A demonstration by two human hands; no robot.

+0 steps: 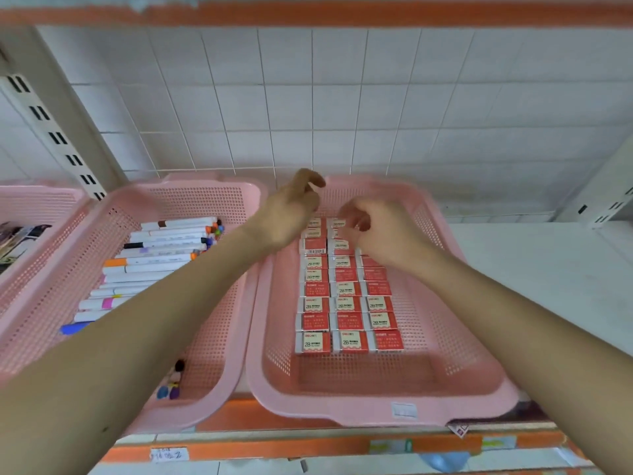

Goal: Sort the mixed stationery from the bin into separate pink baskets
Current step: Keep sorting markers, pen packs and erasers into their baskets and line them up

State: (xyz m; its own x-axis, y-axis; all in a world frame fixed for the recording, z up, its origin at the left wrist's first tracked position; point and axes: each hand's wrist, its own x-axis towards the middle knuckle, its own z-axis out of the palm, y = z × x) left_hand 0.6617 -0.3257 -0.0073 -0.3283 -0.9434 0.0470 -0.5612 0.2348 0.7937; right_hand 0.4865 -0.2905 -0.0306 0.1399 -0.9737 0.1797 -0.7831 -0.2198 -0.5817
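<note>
Tiled shelf (531, 269): erasers (346, 303) lay in rows in the right basket (376, 413).
The left hand (294, 214) and right hand (380, 231) curled over the far rows, grip unclear; a nudge could skew them.

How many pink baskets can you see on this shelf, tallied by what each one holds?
marker basket: 1
2B eraser basket: 1
left-edge basket, contents too cut off to name: 1
Total: 3 pink baskets
</note>
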